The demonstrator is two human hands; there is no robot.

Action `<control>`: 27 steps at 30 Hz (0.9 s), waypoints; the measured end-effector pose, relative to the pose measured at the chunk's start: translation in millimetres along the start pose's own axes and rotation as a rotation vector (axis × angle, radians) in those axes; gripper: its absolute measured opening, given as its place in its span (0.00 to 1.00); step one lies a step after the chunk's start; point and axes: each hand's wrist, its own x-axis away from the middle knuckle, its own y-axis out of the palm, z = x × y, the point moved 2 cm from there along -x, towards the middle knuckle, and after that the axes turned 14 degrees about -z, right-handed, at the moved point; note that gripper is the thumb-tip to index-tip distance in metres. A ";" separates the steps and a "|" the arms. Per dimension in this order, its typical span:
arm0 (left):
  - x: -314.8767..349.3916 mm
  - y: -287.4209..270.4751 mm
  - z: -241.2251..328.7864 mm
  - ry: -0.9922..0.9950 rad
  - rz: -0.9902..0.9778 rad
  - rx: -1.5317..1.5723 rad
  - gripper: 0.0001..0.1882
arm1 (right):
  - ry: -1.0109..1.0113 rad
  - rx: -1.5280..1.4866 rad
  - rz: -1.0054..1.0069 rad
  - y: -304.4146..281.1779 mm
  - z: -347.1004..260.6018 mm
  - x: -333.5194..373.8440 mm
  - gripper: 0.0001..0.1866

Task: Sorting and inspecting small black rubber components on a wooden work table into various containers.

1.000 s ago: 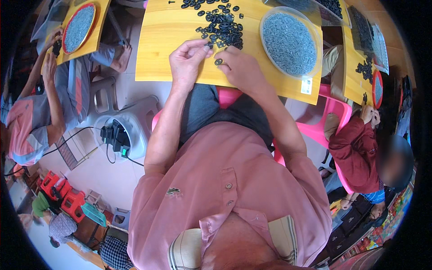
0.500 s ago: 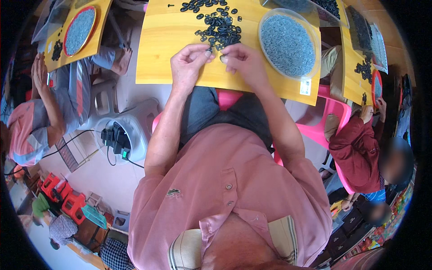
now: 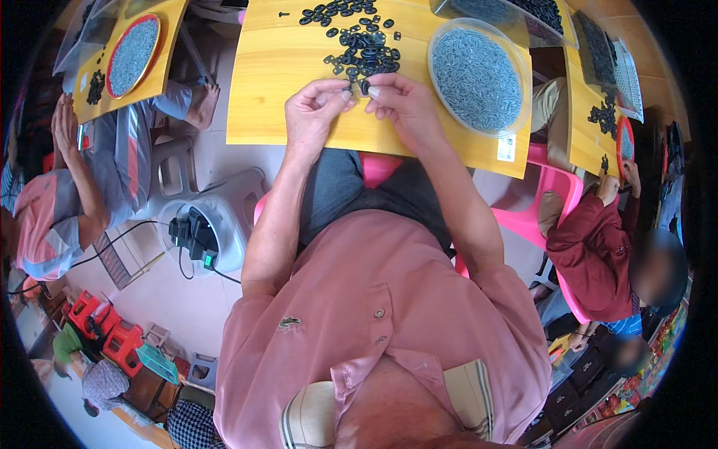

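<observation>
Two pinches, I saw, had drawn closer over the tabletop (image 3: 262,112): the left hand (image 3: 311,106) closed on a dark piece (image 3: 348,87), the right hand (image 3: 407,108) on a black part (image 3: 365,87), bringing both almost together, the pile (image 3: 369,56) at twelve o'clock.

A small, black, rounded piece (image 3: 365,87) is pinched in the right hand (image 3: 404,107), over the desk (image 3: 273,97). Just beside it, a small dark part (image 3: 348,87), mostly hidden by fingertips, seems to be gripped in the left hand (image 3: 313,111).
</observation>
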 end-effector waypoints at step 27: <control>-3.2 1.8 4.7 -0.073 0.013 -0.041 0.10 | -0.133 0.358 -0.012 4.3 -1.3 -6.9 0.09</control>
